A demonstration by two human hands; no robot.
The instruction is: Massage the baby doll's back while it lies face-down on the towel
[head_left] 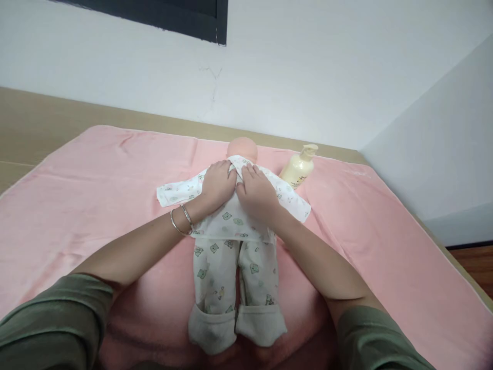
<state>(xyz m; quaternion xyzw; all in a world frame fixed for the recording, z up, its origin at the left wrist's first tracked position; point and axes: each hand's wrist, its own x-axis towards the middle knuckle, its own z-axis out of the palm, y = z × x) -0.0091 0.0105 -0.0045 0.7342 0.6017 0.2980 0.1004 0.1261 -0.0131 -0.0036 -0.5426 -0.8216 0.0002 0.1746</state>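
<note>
A baby doll [242,149] lies on a pink blanket [154,154], its bald head at the far end, dressed in a white printed top [231,221] and matching trousers [217,272] with turned-up cuffs. My left hand [219,184] rests flat on the left upper part of the top, two bangles on its wrist. Beside it, my right hand [257,194] lies on the right upper part, fingers extended. The thumbs are close together near the middle. Both sleeves of the top spread outward. The doll's face is not visible.
A cream pump bottle [299,167] leans on the blanket beyond the right sleeve. Behind the blanket run a tan surface edge [173,126] and a white wall [288,67] with a dark frame [185,18]. Wooden floor [472,264] shows at the right.
</note>
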